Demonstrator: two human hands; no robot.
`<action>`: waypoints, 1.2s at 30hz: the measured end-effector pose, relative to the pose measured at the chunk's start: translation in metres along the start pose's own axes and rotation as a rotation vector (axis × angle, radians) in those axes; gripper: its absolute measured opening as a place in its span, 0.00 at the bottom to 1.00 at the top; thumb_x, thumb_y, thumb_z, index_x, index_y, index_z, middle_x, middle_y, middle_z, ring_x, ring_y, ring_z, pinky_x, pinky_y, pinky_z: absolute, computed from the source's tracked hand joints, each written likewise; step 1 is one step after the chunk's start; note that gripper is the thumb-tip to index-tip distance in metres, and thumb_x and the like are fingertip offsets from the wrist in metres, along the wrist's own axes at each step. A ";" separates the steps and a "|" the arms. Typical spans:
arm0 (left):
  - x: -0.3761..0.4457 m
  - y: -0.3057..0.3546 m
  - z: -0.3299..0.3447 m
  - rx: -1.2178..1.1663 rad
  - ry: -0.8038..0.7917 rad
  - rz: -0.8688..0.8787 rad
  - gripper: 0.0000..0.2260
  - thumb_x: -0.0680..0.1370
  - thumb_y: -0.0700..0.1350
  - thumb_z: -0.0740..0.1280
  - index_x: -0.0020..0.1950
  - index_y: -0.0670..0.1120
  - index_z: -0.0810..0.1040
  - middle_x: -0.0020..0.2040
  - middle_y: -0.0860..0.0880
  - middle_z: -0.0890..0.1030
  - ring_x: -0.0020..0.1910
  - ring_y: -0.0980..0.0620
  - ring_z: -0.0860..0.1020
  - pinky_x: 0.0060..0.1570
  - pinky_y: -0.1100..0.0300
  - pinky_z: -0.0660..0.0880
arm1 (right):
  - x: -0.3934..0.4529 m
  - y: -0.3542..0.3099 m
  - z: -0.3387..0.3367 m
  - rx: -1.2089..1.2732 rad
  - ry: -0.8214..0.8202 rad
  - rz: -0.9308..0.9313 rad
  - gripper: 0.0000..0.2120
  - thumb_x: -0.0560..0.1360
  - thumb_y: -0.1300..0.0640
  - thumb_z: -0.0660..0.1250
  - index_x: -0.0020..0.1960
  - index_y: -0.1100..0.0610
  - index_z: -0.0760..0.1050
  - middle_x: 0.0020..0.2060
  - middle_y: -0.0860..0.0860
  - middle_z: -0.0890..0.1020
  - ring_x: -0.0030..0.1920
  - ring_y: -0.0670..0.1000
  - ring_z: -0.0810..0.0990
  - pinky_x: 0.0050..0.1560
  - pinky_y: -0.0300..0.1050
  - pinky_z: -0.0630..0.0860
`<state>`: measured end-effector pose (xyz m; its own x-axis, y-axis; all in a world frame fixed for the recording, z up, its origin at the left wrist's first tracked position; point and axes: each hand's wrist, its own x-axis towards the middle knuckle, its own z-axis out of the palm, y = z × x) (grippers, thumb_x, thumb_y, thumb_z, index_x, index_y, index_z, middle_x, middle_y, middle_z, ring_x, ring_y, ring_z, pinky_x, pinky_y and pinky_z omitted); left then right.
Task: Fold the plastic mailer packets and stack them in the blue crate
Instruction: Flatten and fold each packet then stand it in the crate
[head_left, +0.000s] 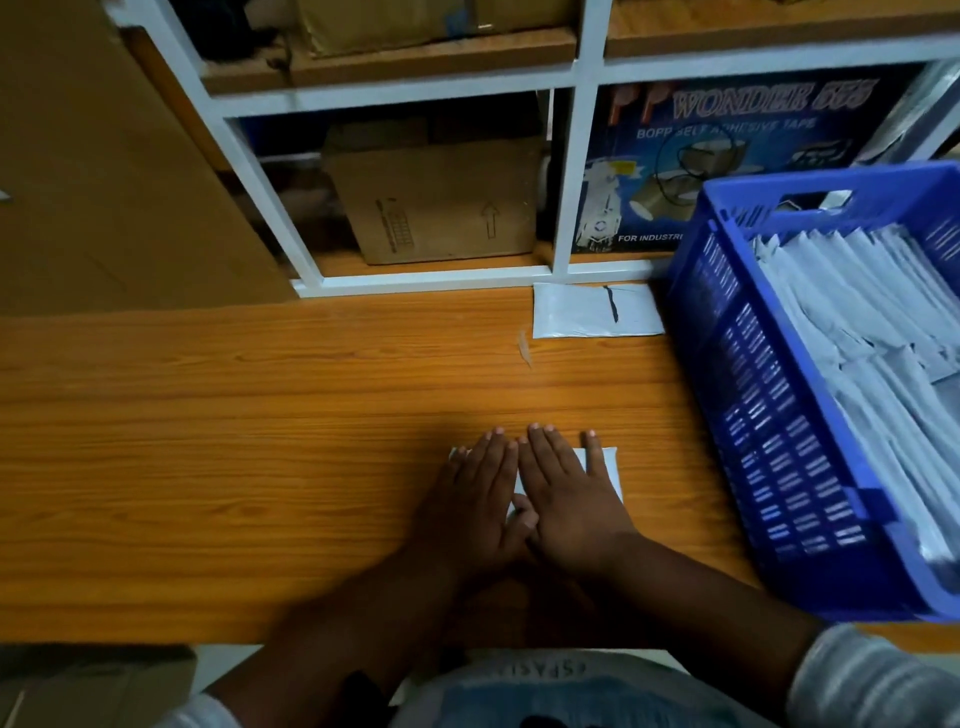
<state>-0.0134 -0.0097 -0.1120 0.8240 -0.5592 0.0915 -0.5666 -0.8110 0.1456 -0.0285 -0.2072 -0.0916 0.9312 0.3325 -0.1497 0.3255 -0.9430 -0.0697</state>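
Note:
A white plastic mailer packet (609, 467) lies flat on the wooden table (260, 441), mostly hidden under both hands. My left hand (475, 499) and my right hand (566, 493) press down on it side by side with straight fingers. Only the packet's right strip and a corner at the left show. The blue crate (769, 415) stands at the right of the table, filled with several folded white packets (857, 364) set on edge. Another white packet (576, 312) with a dark mark lies flat at the back, against the shelf frame.
A white-framed shelf unit (571, 182) rises behind the table, holding a cardboard box (441, 202) and a blue adhesive tape carton (727, 156). A large brown carton (104, 156) stands at the left. A small scrap (524, 348) lies mid-table.

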 end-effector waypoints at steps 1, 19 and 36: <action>0.001 0.000 0.000 0.009 -0.001 0.007 0.35 0.86 0.63 0.49 0.87 0.42 0.57 0.87 0.41 0.54 0.87 0.44 0.52 0.82 0.38 0.56 | -0.001 0.000 0.000 0.005 0.002 0.003 0.35 0.87 0.39 0.43 0.87 0.59 0.51 0.86 0.59 0.52 0.86 0.59 0.47 0.80 0.74 0.44; -0.008 -0.016 0.001 0.046 -0.057 -0.116 0.34 0.84 0.63 0.54 0.87 0.48 0.59 0.88 0.44 0.54 0.87 0.42 0.52 0.82 0.36 0.54 | -0.017 -0.005 -0.025 -0.034 -0.117 -0.018 0.39 0.82 0.25 0.44 0.85 0.39 0.34 0.86 0.49 0.34 0.84 0.61 0.30 0.75 0.82 0.39; 0.010 0.019 0.004 0.019 0.023 0.125 0.43 0.80 0.65 0.63 0.86 0.40 0.58 0.87 0.37 0.54 0.86 0.36 0.53 0.82 0.36 0.56 | -0.034 0.045 -0.028 0.078 -0.004 0.010 0.39 0.83 0.27 0.49 0.87 0.43 0.43 0.86 0.56 0.39 0.85 0.61 0.34 0.82 0.70 0.39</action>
<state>-0.0162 -0.0313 -0.1120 0.7465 -0.6525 0.1303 -0.6650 -0.7382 0.1129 -0.0411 -0.2617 -0.0621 0.9337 0.3228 -0.1550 0.3018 -0.9423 -0.1449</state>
